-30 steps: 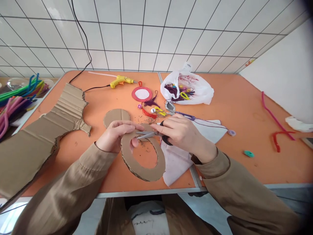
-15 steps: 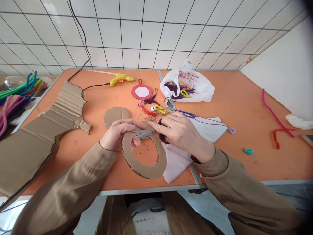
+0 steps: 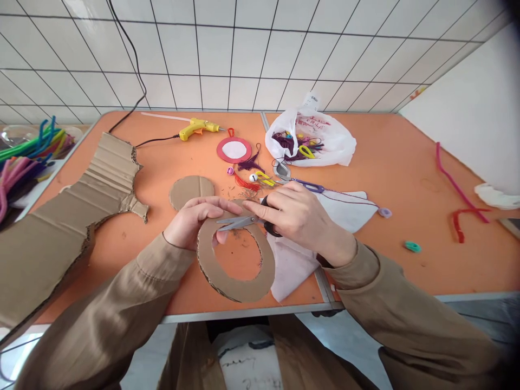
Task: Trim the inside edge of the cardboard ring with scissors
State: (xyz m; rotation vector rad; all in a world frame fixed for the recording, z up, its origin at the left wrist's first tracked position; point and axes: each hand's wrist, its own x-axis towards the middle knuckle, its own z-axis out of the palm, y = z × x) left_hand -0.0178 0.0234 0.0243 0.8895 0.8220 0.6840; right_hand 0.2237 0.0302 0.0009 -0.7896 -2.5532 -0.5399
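Note:
My left hand (image 3: 199, 216) grips a cardboard ring (image 3: 235, 290) by its upper left part, the thumb showing through the hole. In my right hand (image 3: 298, 216) is a pair of scissors (image 3: 239, 222) with dark handles, its blades slightly apart at the ring's upper inner edge. The right index finger reaches along toward the ring's top. A round cardboard disc (image 3: 190, 192) lies just beyond the left hand. Small brown scraps are scattered on the table behind the ring. White cloth (image 3: 292, 271) is spread beneath the right hand.
A yellow glue gun (image 3: 199, 129), a red-rimmed disc (image 3: 233, 150), tassels, bells and a white bag (image 3: 333, 141) of threads lie at the back. Large torn cardboard (image 3: 60, 233) covers the left. Pipe cleaners (image 3: 459, 179) and a teal coil (image 3: 413, 247) are at right.
The ring has tilted slightly and its lower edge sits a little lower and further left. Scissors and both hands stay nearly in place. The whole view has shifted slightly.

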